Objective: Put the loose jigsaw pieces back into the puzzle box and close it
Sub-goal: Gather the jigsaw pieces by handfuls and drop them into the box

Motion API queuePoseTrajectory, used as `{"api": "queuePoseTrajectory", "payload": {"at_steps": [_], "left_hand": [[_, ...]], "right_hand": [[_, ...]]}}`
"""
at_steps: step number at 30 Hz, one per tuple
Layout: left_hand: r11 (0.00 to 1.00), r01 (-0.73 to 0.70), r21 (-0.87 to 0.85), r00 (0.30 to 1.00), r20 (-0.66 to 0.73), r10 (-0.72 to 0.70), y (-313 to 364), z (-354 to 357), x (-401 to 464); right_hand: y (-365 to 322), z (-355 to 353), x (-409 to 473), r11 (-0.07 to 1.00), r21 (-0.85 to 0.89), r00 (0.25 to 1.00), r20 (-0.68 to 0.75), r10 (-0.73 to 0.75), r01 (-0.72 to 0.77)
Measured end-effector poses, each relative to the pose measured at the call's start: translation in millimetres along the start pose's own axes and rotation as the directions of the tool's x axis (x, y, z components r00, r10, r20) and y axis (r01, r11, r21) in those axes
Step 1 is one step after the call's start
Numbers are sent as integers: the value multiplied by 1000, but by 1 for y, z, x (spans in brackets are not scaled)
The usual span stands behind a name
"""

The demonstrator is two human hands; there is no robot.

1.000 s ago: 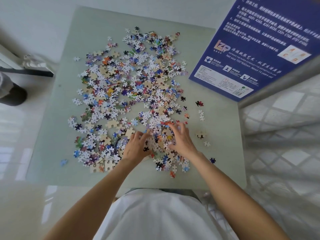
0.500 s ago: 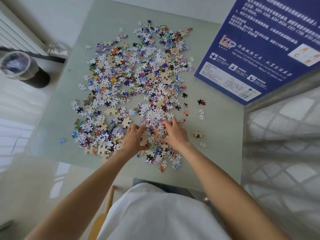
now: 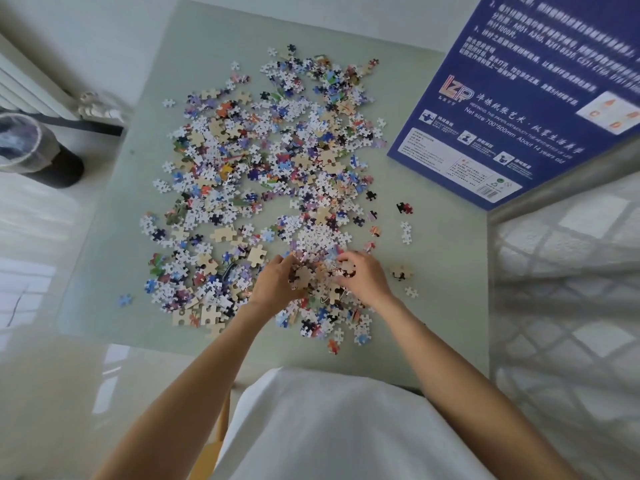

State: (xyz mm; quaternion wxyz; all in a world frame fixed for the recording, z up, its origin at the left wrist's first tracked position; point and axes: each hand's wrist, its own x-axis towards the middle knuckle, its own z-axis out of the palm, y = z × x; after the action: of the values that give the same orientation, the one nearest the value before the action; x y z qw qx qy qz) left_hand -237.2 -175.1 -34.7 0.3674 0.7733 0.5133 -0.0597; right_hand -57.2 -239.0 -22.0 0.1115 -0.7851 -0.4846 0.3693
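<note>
Several loose jigsaw pieces [image 3: 270, 168] lie spread over the pale green glass table [image 3: 433, 271]. The blue puzzle box [image 3: 530, 109] lies at the table's far right, its printed face up. My left hand [image 3: 277, 285] and my right hand [image 3: 360, 277] are close together at the near edge of the spread, fingers curled round a small heap of pieces [image 3: 318, 277] gathered between them. The pieces under my palms are hidden.
A dark cylindrical bin [image 3: 31, 150] with a clear liner stands on the floor at the left, beside a white radiator [image 3: 27, 88]. A pale patterned surface [image 3: 568, 306] runs along the table's right edge. A few stray pieces [image 3: 405, 233] lie right of the heap.
Both hands have drawn closer together and scooped pieces into a tighter heap between them. The view has shifted, bringing the bin and radiator into sight.
</note>
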Motion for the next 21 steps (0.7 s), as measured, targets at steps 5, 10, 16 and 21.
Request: {"api": "queuePoseTrajectory", "payload": {"at_steps": [5,10,16,21], "left_hand": [[994,-18,-107,1000,0,18,-5,-5,-1],[981,0,-193,1000,8,2,-5,-4,2],[968,70,-241,996,-33,-80,7,1,7],[941,105,-323,987,-81,-138,11,2,2]], "right_hand": [[-6,1,-6,1000,20,997,-78,14,-13],[-2,4,-7,1000,18,992,-128,-16,19],[2,1,-8,999,25,988,-150,-35,39],[8,-1,-11,999,15,983,-177,-41,45]]}}
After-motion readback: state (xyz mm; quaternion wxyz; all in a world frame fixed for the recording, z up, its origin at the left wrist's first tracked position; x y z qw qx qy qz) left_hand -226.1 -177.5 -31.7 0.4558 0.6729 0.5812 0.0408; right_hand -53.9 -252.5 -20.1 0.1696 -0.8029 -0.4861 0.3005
